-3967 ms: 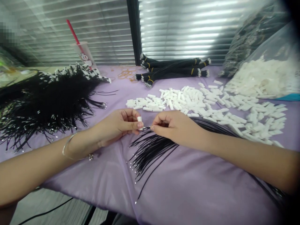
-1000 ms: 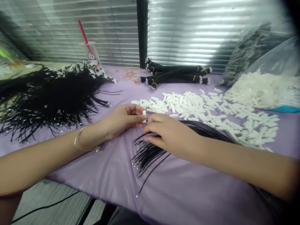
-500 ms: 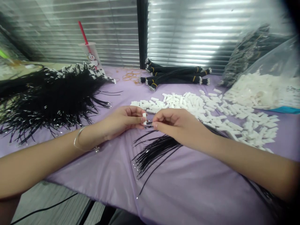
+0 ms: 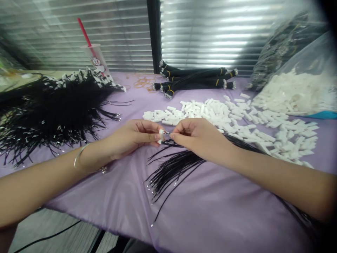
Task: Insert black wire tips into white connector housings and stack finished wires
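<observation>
My left hand [image 4: 133,137] pinches a small white plastic connector [image 4: 160,135] between thumb and fingers. My right hand [image 4: 198,135] pinches the metal-tipped end of a thin black wire [image 4: 166,133] and holds it against the connector. Just below both hands a loose bundle of black wires [image 4: 171,168] fans out over the purple cloth [image 4: 205,211] and runs under my right forearm. A silver bracelet sits on my left wrist.
A spread of white connectors [image 4: 237,119] lies behind my hands, a clear bag of more [image 4: 297,91] at right. A big heap of black wires [image 4: 50,112] fills the left. Banded wire bundles [image 4: 195,79], rubber bands [image 4: 140,83] and a cup with a red straw [image 4: 96,61] stand at the back.
One second ago my right hand lay on the wire bundle; it has since lifted a wire end up to the connector. My left hand stays in place.
</observation>
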### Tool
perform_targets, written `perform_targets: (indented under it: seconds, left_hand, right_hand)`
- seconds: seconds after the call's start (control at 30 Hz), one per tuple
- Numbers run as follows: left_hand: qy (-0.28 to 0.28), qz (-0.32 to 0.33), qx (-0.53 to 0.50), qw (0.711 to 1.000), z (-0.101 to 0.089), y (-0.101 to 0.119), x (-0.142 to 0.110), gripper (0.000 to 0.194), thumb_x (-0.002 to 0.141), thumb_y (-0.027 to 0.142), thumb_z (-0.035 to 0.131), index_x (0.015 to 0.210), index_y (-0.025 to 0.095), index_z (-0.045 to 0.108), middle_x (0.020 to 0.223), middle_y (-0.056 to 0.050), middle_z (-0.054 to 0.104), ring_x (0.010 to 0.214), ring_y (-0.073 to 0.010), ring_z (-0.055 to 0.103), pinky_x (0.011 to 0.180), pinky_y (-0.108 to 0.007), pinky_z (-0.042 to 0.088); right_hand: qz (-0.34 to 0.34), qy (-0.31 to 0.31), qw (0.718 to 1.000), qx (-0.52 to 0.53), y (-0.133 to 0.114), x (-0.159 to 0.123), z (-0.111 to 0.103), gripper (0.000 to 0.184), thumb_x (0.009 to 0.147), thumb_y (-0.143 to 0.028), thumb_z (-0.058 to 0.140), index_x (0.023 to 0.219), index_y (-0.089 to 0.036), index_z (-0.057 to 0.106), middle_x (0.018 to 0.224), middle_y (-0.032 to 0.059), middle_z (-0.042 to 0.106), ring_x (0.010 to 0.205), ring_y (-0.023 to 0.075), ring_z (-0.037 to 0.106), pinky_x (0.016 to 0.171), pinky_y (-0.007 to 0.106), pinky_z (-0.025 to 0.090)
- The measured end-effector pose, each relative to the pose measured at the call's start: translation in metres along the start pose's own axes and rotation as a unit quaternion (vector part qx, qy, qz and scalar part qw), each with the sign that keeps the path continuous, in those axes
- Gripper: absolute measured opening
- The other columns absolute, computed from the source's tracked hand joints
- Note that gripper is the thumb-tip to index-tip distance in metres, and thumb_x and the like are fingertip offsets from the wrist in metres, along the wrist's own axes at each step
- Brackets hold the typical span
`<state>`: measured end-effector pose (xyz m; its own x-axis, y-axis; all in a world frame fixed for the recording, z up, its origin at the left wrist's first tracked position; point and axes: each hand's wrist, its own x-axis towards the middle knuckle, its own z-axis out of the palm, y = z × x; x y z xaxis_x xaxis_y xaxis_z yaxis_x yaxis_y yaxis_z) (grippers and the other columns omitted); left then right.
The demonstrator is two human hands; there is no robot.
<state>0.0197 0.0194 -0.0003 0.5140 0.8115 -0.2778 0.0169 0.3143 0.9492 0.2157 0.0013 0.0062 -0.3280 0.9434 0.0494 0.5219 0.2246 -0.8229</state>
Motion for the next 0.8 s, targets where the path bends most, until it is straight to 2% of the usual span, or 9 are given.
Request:
perform_targets:
  seconds: [0.2, 0.43, 0.8]
  left_hand:
    - [-0.004, 0.002, 0.011, 1.0, -0.0014, -0.0012, 0.0003, 0.008, 0.072, 0.009, 0.068, 0.079, 0.012, 0.067, 0.069, 0.0, 0.067, 0.064, -0.0071, 0.061, 0.064, -0.015, 0.049]
    - [0.011, 0.002, 0.05, 0.999, 0.0005, -0.0027, -0.0019, 0.01, 0.07, 0.009, 0.069, 0.08, 0.013, 0.068, 0.068, 0.0, 0.068, 0.062, -0.0071, 0.06, 0.064, -0.016, 0.048]
    - [0.011, 0.012, 0.083, 0.996, 0.0, -0.0049, -0.0003, 0.012, 0.068, 0.012, 0.071, 0.079, 0.014, 0.068, 0.068, 0.0, 0.068, 0.059, -0.0087, 0.06, 0.062, -0.019, 0.048]
  right_hand:
    - [-0.004, -0.004, 1.0, -0.024, 0.0003, -0.0005, 0.0019, 0.016, 0.073, -0.028, 0.057, 0.062, -0.017, 0.061, 0.048, -0.0063, 0.049, 0.044, 0.0034, 0.039, 0.04, 0.016, 0.028]
    - [-0.038, -0.01, 0.998, -0.043, 0.002, -0.0018, 0.0038, 0.017, 0.076, -0.028, 0.055, 0.065, -0.017, 0.062, 0.052, -0.0062, 0.053, 0.048, 0.0039, 0.044, 0.044, 0.017, 0.032]
    - [-0.041, -0.031, 0.998, -0.043, 0.0028, -0.0007, 0.0043, 0.017, 0.077, -0.026, 0.054, 0.066, -0.016, 0.064, 0.053, -0.006, 0.055, 0.048, 0.004, 0.045, 0.045, 0.018, 0.032]
